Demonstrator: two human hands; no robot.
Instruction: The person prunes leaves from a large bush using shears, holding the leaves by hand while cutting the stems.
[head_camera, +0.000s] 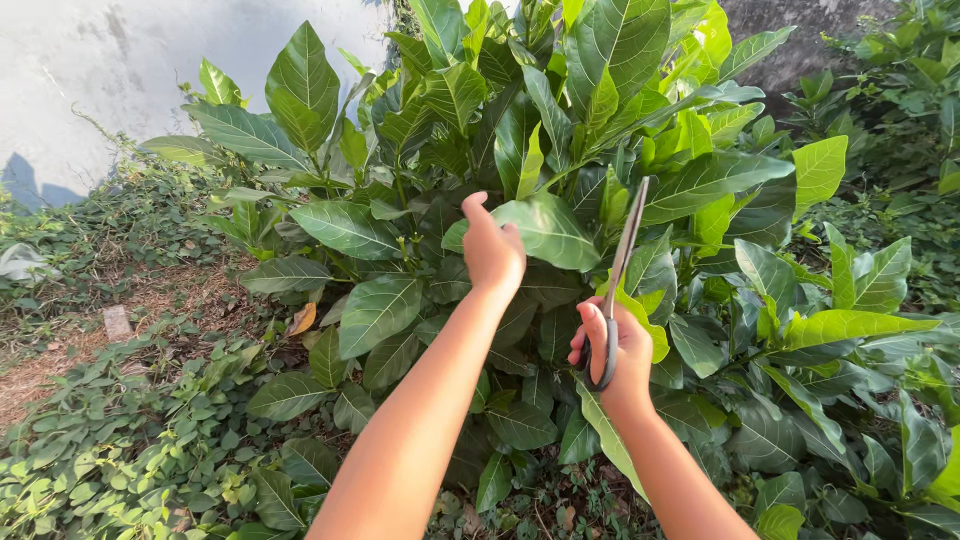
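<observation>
Left hand (492, 252) up in the middle of the shrub, fingers curled onto the near edge of a broad, glossy green leaf with pale veins (548, 230); thumb sticking up, grip closed on the leaf edge. Leaf sits at centre of frame, just left of the scissor blades and close to them.

Right hand (612, 350) lower and to the right, clamped round the dark looped handle of long metal scissors with grey blades (617, 285). Blades pointing up and slightly right, tips reaching in among the upper leaves. Blades appear together, seen nearly edge-on; cannot tell for certain.

Both bare forearms rising from bottom of frame, converging toward the shrub.

Large-leaved green shrub (560, 130) filling most of the view, leaves oval and strongly veined, some lighter yellow-green on the right side. Low creeping ground cover with small green leaves (130, 440) at lower left. Patch of bare brown soil with dry litter (60, 360) at far left. Pale weathered concrete wall (110, 70) behind at upper left, grey stone (800, 40) at upper right.
</observation>
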